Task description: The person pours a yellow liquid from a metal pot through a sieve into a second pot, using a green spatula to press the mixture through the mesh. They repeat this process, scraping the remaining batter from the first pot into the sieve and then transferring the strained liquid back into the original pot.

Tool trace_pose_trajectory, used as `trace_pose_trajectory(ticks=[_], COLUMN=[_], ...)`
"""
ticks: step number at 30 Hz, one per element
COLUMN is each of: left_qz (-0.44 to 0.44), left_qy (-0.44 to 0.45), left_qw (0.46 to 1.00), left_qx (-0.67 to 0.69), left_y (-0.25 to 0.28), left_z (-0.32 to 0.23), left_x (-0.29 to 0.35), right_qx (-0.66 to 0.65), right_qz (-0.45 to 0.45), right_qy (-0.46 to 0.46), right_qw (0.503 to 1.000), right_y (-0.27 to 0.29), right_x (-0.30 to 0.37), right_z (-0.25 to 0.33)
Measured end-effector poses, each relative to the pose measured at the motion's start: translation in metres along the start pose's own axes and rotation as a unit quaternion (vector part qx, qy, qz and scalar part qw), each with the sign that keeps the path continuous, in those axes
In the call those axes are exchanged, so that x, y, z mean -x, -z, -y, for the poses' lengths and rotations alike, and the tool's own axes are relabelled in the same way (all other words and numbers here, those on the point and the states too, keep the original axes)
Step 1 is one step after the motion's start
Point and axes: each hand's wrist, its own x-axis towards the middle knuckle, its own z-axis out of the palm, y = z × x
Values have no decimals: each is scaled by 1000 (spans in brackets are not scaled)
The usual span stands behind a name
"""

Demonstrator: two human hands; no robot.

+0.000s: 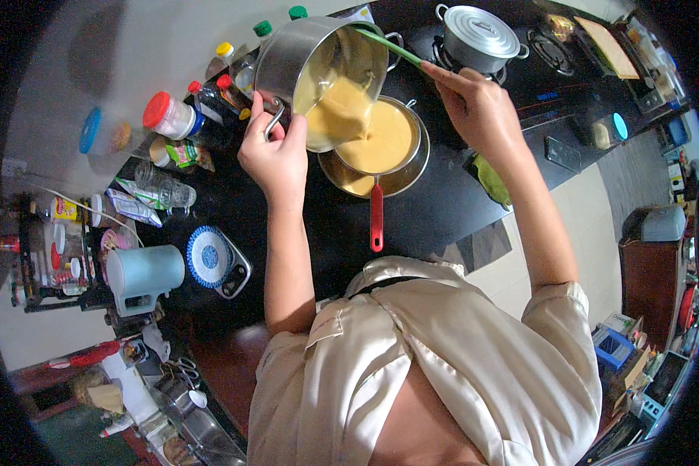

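Observation:
My left hand is closed around the wire side handle of a steel pot, which is tilted to the right. Thick pale-yellow liquid runs over its lower rim into a sieve with a red handle. That sieve rests over a wide metal bowl on the black counter, and yellow liquid shows in both. Between the fingers of my right hand is a green-handled utensil; its other end is inside the pot, its shape unclear.
A lidded pot stands on the stove at the back right. Jars and bottles line the wall on the left, near a blue pitcher and a kitchen scale under a blue-patterned plate. A phone lies near the right edge.

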Motion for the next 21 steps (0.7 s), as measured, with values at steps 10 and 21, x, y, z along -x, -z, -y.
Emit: trace_pose_trajectory(ticks=[10, 21], left_qz=[-18, 41], left_qy=[3, 32], left_qw=[999, 996], left_qx=[47, 76], left_y=[3, -4], left_z=[2, 10], left_x=[0, -9], right_qx=[-166, -289], right_qz=[91, 86], right_qy=[-123, 122], right_qw=[974, 946], right_y=[-27, -16], right_x=[25, -52], right_z=[8, -50])
